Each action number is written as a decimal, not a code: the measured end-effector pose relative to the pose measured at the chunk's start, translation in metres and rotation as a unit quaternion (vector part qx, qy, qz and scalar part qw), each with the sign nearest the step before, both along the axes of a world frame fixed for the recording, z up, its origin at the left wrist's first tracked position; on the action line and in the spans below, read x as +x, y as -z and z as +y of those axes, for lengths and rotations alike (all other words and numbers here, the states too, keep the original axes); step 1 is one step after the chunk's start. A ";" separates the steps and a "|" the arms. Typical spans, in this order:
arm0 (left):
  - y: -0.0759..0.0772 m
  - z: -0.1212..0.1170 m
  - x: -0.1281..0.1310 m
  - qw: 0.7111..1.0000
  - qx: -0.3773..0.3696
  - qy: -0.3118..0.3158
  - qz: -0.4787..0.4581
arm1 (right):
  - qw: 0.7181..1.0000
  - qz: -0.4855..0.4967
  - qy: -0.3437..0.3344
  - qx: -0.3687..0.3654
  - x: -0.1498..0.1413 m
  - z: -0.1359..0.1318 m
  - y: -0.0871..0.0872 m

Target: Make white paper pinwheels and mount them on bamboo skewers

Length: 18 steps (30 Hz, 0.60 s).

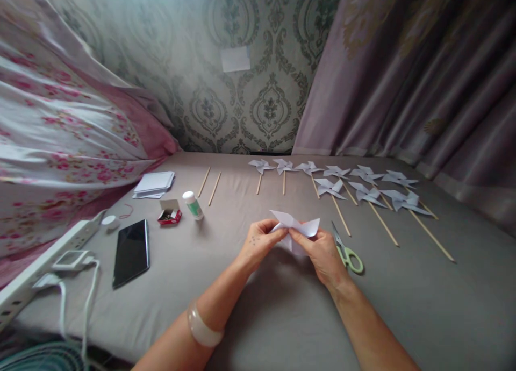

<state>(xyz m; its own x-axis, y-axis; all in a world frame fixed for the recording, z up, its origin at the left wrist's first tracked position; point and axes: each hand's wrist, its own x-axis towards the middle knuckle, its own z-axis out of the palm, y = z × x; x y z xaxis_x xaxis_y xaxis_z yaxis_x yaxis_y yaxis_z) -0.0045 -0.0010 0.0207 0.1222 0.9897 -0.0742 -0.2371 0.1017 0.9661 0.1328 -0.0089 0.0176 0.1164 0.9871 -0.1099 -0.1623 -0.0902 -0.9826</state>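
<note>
A white paper pinwheel head [296,226], its blades partly folded in, is held above the grey cloth between my two hands. My left hand [260,242] pinches it from the left, and my right hand [322,252] grips its right side. Both thumbs press near the middle of the paper, where I cannot make out a pin. No stick shows on this piece. Just right of my right hand lie scissors [347,254] with green handles, blades pointing away from me.
Several finished paper pinwheels on sticks [365,193] lie at the back right. On the left are two bare wooden sticks [215,189], a glue stick [192,205], a small red box [169,214], stacked paper [153,185], a phone [131,254] and a power strip [48,261] with cables.
</note>
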 end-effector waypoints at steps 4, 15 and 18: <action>-0.001 -0.001 0.000 1.000 0.006 0.010 0.008 | 1.000 -0.005 -0.015 -0.004 0.002 0.001 0.005; 0.004 -0.002 0.000 1.000 -0.005 -0.002 0.022 | 0.998 0.029 -0.047 -0.031 -0.002 -0.001 0.004; 0.003 0.001 -0.004 0.999 -0.001 0.024 0.028 | 0.996 0.058 -0.049 -0.040 -0.002 0.000 0.003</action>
<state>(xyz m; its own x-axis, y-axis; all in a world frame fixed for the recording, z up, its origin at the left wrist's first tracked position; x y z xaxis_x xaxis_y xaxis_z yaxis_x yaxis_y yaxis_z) -0.0081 -0.0003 0.0174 0.1654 0.9827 -0.0838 -0.1766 0.1131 0.9778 0.1309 -0.0092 0.0151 0.0014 0.9808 -0.1952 -0.2607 -0.1881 -0.9469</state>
